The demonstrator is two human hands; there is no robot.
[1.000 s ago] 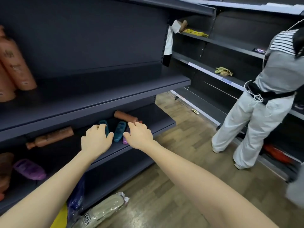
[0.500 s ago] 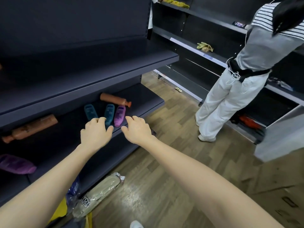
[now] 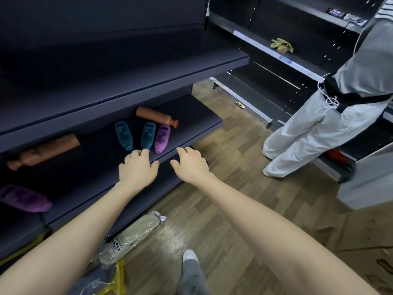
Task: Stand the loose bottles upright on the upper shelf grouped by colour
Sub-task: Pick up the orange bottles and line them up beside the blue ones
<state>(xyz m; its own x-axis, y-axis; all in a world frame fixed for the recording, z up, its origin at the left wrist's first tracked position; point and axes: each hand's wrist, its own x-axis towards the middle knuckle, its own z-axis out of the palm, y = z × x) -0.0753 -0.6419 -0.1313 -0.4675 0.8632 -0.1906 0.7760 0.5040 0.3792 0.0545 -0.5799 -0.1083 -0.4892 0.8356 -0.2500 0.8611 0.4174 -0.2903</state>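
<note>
Nearest, on the floor by the person's shoe, a wrapped packet lies against the foot of the rack; it looks to be no part of the job. Above it both hands reach to the front edge of the lower shelf, a little apart, neither holding anything. The left hand has its fingertips at the cap of the right teal bottle, probably because the cap end points toward the person and is easiest to take; whether they press it I cannot tell. The right hand hovers loose over the shelf lip near the purple bottle, seemingly ready for that one. Left of these lies the left teal bottle, and behind them an orange bottle lies crosswise. Well to the left are a second purple bottle and a second orange bottle. All lie flat, so none is sorted yet. The upper shelf, just above, is where they must stand. Far right, another person stands at the next rack.
</note>
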